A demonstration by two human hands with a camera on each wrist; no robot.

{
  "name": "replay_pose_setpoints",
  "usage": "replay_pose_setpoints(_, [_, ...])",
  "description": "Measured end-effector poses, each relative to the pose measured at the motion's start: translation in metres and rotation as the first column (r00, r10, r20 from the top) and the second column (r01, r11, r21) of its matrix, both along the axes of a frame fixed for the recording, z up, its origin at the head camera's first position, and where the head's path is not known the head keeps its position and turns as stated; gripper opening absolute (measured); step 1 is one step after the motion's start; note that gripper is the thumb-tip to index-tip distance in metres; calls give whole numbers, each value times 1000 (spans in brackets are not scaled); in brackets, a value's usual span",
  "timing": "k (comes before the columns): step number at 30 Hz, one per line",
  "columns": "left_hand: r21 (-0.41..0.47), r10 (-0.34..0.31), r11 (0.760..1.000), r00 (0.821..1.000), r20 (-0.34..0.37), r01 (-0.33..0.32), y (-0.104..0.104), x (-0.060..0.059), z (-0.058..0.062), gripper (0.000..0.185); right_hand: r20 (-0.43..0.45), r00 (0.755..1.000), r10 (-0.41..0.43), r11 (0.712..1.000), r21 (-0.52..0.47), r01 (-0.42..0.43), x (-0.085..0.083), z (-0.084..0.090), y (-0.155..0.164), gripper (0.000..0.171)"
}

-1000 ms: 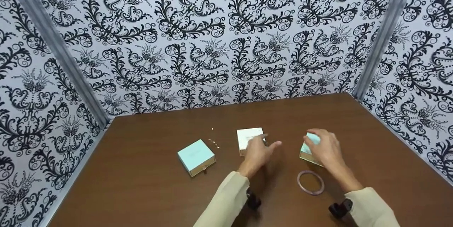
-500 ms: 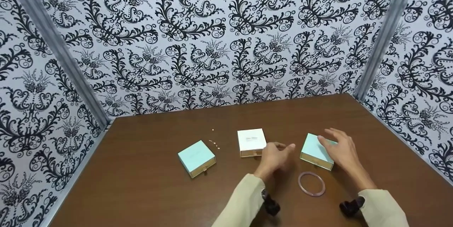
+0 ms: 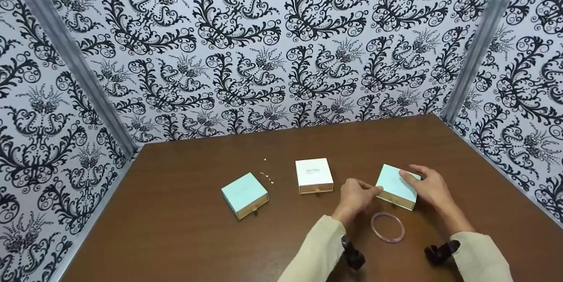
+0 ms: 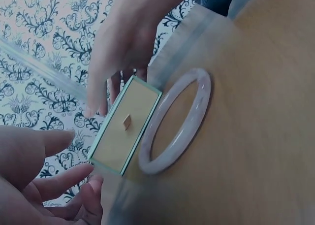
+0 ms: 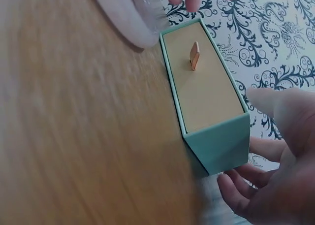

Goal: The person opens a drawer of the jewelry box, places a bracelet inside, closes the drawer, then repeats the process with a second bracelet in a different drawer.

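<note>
A teal drawer box (image 3: pixel 395 186) lies right of centre on the brown table (image 3: pixel 184 238). My right hand (image 3: pixel 424 183) holds its right end, thumb (image 5: pixel 275 116) on one side and fingers (image 5: pixel 236 185) on the other. My left hand (image 3: pixel 360 194) reaches toward the box's left front corner with relaxed fingers (image 4: pixel 74 173), not gripping it. In the wrist views the box's tan drawer front (image 4: pixel 120 136) shows a small pull tab (image 5: pixel 194 55). A pink bangle (image 3: pixel 387 227) lies flat on the table just in front of the box, and nothing touches it.
A white drawer box (image 3: pixel 313 175) sits at the centre and a second teal box (image 3: pixel 244 194) to its left. Tiny gold pieces (image 3: pixel 266 177) lie between these two. Patterned walls enclose the table at the back and on both sides.
Both hands have drawn back toward me and to the right. My left hand left the white box and came to the right teal box. My right hand slid from the box's top to its right end.
</note>
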State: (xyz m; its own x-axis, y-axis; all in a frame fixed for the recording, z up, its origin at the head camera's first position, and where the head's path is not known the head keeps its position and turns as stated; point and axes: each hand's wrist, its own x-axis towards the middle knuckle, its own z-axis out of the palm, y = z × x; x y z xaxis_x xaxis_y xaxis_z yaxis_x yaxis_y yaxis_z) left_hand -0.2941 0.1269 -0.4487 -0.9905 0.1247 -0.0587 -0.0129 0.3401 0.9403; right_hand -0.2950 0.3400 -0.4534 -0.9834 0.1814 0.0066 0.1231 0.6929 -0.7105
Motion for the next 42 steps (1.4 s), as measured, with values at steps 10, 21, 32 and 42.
replay_pose_setpoints(10, [-49, 25, 998, 998, -62, -28, 10, 0, -5, 20, 47, 999, -5, 997, -70, 9, -2, -1, 1, 83])
replay_pose_setpoints(21, [-69, 2, 998, 995, -97, -8, 20, 6, -7, 26, 29, 999, -17, 996, -83, 19, 0, -3, 0, 70])
replay_pose_setpoints(32, [-154, 21, 988, 998, -62, -31, 34, 13, -4, 26, 34, 999, -25, 996, -86, 28, 0, -3, 3, 73])
replay_pose_setpoints(42, [-314, 30, 947, 990, -137, -72, 39, 17, -1, 31, 46, 999, -30, 997, -66, 33, -1, -4, 5, 76])
